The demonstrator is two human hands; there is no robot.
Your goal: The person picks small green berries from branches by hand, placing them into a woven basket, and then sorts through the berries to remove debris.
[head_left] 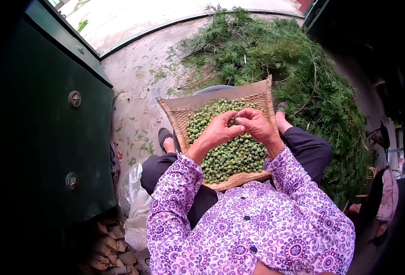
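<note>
A woven wicker winnowing tray [221, 186] rests across my lap, filled with a heap of small round green fruits [234, 158]. Over the middle of this heap my left hand [217, 131] and my right hand [259, 127] meet, their fingertips nearly touching. Thumb and fingers are pinched together on both. Something small may be between the fingertips, but I cannot make it out. The hands hide part of the heap beneath them.
A large pile of cut evergreen branches [299, 68] covers the floor ahead and to the right. A basin rim [214, 89] shows behind the tray. Left are a dark green metal door [51, 128], a clear plastic bag [136, 201] and split firewood [113, 250].
</note>
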